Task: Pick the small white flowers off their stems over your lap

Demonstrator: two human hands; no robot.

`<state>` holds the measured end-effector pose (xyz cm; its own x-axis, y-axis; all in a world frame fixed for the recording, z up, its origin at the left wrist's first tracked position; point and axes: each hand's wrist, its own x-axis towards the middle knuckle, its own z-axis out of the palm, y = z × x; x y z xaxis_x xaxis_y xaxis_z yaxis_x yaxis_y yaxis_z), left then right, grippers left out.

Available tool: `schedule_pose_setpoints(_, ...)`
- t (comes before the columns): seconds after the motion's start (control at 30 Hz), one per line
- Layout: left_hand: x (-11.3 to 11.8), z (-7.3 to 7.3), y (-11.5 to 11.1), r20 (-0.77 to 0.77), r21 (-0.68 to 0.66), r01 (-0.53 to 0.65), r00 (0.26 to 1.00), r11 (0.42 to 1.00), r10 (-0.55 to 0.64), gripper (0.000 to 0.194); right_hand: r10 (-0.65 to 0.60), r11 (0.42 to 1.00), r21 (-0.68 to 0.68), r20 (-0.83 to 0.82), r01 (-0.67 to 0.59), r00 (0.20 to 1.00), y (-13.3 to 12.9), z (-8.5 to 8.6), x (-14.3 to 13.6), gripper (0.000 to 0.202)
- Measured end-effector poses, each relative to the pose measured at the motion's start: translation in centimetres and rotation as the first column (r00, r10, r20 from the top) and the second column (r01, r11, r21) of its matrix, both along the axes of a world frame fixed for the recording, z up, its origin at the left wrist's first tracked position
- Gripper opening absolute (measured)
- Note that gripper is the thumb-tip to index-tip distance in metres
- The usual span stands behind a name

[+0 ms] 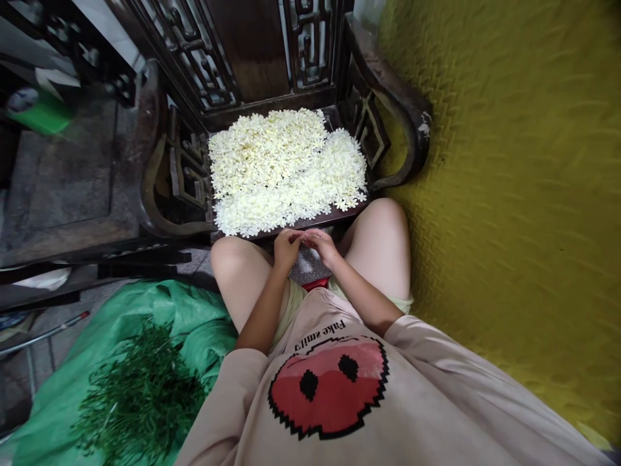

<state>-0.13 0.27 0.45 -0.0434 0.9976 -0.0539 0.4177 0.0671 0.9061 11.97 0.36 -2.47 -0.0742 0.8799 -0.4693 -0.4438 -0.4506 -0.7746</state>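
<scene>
Both hands meet fingertip to fingertip just in front of the chair seat's edge, between the knees. The left hand [287, 248] is curled, its fingers pinched toward the thumb, and the right hand [321, 243] mirrors it, fingers bent inward. Something very small seems to sit between the fingertips, likely one of the white flowers, but it is too tiny to make out, so I cannot tell what they close on or whether either hand really grips anything.

Just beyond the fingertips lies the heap of small white flowers [286, 169], spread over the seat of the dark carved wooden chair [388, 97], its nearest edge almost touching the knuckles. Down to the left of the hands, well apart, a pile of green stems [140, 395] lies on a green plastic sheet [194, 317]. A yellow textured mat [509, 194] covers the floor on the right.

For work this fine, I judge that light fingertip pressure suits best, with the hands kept close to the heap's edge so the thin petals are not crushed or scattered.
</scene>
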Motion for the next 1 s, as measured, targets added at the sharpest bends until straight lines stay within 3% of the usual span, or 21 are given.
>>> schedule_pose_setpoints(0.17, 0.1, -0.8, -1.2, 0.118, -0.039, -0.142, 0.982, 0.989, 0.146, 0.011, 0.102, 0.994, 0.035, 0.117, -0.107, 0.988, -0.3, 0.4, -0.2, 0.026)
schedule_pose_setpoints(0.3, 0.4, -1.2, -0.8, 0.142, -0.058, -0.194, 0.969, 0.979, 0.201, 0.012, 0.079, 0.996, 0.024, 0.154, -0.084, 0.985, -0.2, 0.3, -0.1, 0.027)
schedule_pose_setpoints(0.53, 0.8, -1.2, -0.6, 0.203, -0.062, -0.169, 0.963, 0.984, 0.178, 0.012, 0.092, 0.996, -0.038, 0.191, -0.086, 0.977, -0.3, 0.0, -0.1, 0.027)
schedule_pose_setpoints(0.73, 0.7, -1.5, -0.4, 0.266, -0.179, -0.225, 0.926, 0.958, 0.267, 0.013, 0.018, 0.997, 0.072, 0.220, -0.035, 0.975, -0.2, 0.2, -0.5, 0.024)
schedule_pose_setpoints(1.0, 0.7, -2.0, -0.1, 0.310, -0.289, -0.193, 0.908, 0.938, 0.283, 0.019, -0.018, 0.994, 0.106, 0.260, -0.010, 0.965, -0.2, 0.2, -0.4, 0.034)
